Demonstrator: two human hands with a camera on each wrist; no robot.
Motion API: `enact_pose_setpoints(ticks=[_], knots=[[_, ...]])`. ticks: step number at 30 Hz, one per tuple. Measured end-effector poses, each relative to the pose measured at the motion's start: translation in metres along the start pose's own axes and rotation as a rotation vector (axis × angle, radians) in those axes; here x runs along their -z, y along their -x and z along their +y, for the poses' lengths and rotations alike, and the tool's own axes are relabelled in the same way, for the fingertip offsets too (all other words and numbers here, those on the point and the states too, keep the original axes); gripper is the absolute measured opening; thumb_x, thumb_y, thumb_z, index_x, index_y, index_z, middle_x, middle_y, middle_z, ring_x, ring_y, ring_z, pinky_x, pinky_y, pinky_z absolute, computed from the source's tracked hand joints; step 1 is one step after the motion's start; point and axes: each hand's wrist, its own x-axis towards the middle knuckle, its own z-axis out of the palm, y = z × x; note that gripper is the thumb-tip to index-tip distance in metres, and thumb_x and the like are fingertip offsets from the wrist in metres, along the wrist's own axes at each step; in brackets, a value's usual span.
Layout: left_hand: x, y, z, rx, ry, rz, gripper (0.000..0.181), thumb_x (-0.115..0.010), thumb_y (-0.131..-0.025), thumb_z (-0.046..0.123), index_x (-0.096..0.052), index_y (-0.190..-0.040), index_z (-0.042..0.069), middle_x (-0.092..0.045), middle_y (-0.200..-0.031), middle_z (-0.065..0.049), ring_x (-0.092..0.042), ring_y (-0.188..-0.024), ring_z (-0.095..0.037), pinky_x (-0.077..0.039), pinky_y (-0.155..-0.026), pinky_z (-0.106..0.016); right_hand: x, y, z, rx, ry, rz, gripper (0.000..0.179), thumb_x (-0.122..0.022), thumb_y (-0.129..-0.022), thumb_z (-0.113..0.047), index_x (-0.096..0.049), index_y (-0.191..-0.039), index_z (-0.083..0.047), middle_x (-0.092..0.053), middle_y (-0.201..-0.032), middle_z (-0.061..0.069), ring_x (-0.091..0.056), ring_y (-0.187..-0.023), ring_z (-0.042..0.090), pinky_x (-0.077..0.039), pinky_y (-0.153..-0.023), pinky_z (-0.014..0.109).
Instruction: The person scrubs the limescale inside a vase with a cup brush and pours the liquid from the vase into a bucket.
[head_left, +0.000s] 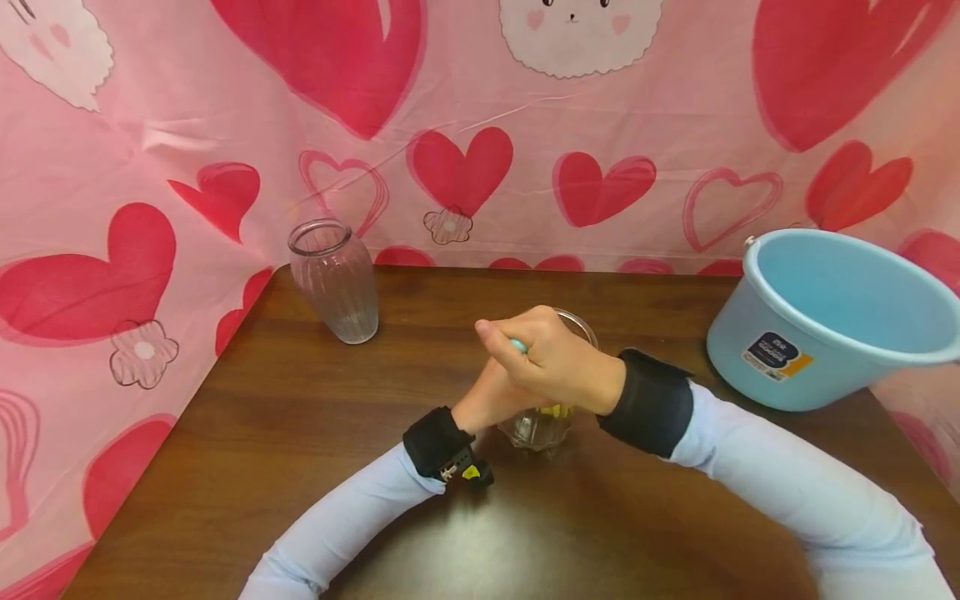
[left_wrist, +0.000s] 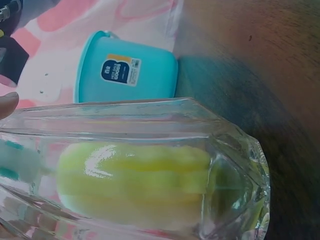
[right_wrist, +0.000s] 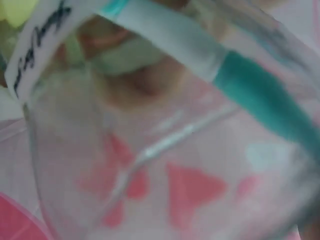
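Right grip (head_left: 558, 358) is clenching a teal-and-white-handled, yellow-green sponge brush (left_wrist: 135, 182); left grip (head_left: 491, 398) is clasping a faceted clear-glass vase (left_wrist: 125, 122) around it.

Tabletop (head_left: 262, 417): dark brown wood | near back left corner: ribbed glass vase (head_left: 337, 292), upright | by right edge, toward back: light-blue bucket (head_left: 832, 367), upright | near middle: clear faceted glass (head_left: 536, 429), contact unclear
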Motion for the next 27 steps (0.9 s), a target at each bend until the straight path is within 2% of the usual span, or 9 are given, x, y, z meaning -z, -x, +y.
enact_pose_setpoints(ticks=[3, 5, 7, 10, 13, 15, 18, 21, 27], knots=[[0.001, 0.0, -0.002, 0.023, 0.007, 0.001, 0.025, -0.074, -0.068, 0.003, -0.05, -0.074, 0.004, -0.043, -0.067, -0.001, -0.041, -0.064, -0.009, -0.038, -0.058, -0.018, 0.005, -0.002, -0.004, -0.036, -0.046, 0.002, 0.055, -0.037, -0.096, -0.04, -0.035, -0.049, -0.011, -0.028, -0.044, -0.003, -0.023, -0.04, 0.004, -0.025, -0.039, 0.02], [0.001, 0.001, -0.003, 0.055, 0.013, -0.01, 0.035, -0.079, -0.064, 0.009, -0.051, -0.085, 0.004, -0.047, -0.072, -0.001, -0.043, -0.068, -0.01, -0.041, -0.061, -0.019, 0.009, -0.004, -0.007, -0.05, -0.067, 0.001, 0.055, -0.038, -0.096, -0.04, -0.037, -0.05, -0.011, -0.032, -0.044, -0.004, -0.027, -0.038, 0.003, -0.027, -0.039, 0.02], [0.002, 0.002, -0.003, 0.118, 0.069, -0.021, 0.048, -0.082, -0.062, 0.011, -0.049, -0.097, 0.005, -0.051, -0.081, -0.001, -0.047, -0.074, -0.01, -0.044, -0.066, -0.02, 0.013, -0.007, -0.008, -0.061, -0.084, -0.005, 0.054, -0.039, -0.096, -0.039, -0.037, -0.05, -0.011, -0.033, -0.044, -0.004, -0.031, -0.038, 0.003, -0.029, -0.039, 0.02], [0.002, 0.003, -0.003, 0.187, 0.106, -0.033, 0.063, -0.083, -0.061, 0.012, -0.045, -0.111, 0.006, -0.055, -0.095, -0.002, -0.052, -0.084, -0.011, -0.046, -0.076, -0.022, 0.021, -0.015, -0.01, -0.095, -0.073, 0.006, 0.057, -0.039, -0.094, -0.045, -0.035, -0.049, -0.01, -0.03, -0.044, -0.004, -0.028, -0.039, 0.005, -0.026, -0.039, 0.022], [0.002, 0.005, -0.002, 0.239, 0.098, -0.032, 0.081, -0.084, -0.059, 0.013, -0.037, -0.125, 0.007, -0.054, -0.112, -0.005, -0.053, -0.098, -0.014, -0.043, -0.087, -0.025, 0.031, -0.026, -0.012, -0.156, -0.117, 0.021, 0.06, -0.041, -0.091, -0.051, -0.036, -0.05, -0.009, -0.03, -0.046, -0.002, -0.027, -0.04, 0.01, -0.024, -0.039, 0.026], [0.002, 0.006, -0.001, 0.269, 0.097, -0.029, 0.087, -0.084, -0.059, 0.013, -0.034, -0.13, 0.008, -0.051, -0.119, -0.006, -0.051, -0.105, -0.015, -0.041, -0.091, -0.026, 0.037, -0.033, -0.015, -0.197, -0.164, 0.027, 0.06, -0.043, -0.092, -0.049, -0.037, -0.05, -0.006, -0.033, -0.046, 0.0, -0.03, -0.041, 0.013, -0.025, -0.039, 0.028], [0.002, 0.007, 0.0, 0.293, 0.094, -0.024, 0.09, -0.085, -0.058, 0.013, -0.032, -0.132, 0.008, -0.05, -0.121, -0.005, -0.05, -0.107, -0.015, -0.04, -0.092, -0.028, 0.044, -0.045, -0.019, -0.235, -0.215, 0.017, 0.053, -0.045, -0.095, -0.031, -0.038, -0.051, -0.003, -0.034, -0.047, 0.003, -0.032, -0.041, 0.016, -0.027, -0.039, 0.029], [0.002, 0.007, 0.001, 0.313, 0.095, -0.019, 0.089, -0.085, -0.059, 0.015, -0.033, -0.131, 0.008, -0.051, -0.119, -0.005, -0.05, -0.105, -0.016, -0.041, -0.092, -0.029, 0.048, -0.055, -0.023, -0.255, -0.221, 0.022, 0.045, -0.043, -0.095, -0.013, -0.038, -0.051, -0.002, -0.035, -0.047, 0.005, -0.033, -0.04, 0.018, -0.027, -0.039, 0.03], [0.004, 0.008, 0.003, 0.344, 0.111, -0.02, 0.088, -0.084, -0.06, 0.015, -0.032, -0.131, 0.007, -0.051, -0.117, -0.006, -0.051, -0.104, -0.017, -0.04, -0.093, -0.031, 0.058, -0.075, -0.028, -0.337, -0.266, 0.097, 0.047, -0.044, -0.095, -0.013, -0.035, -0.051, 0.0, -0.032, -0.047, 0.007, -0.03, -0.04, 0.019, -0.027, -0.038, 0.029]])
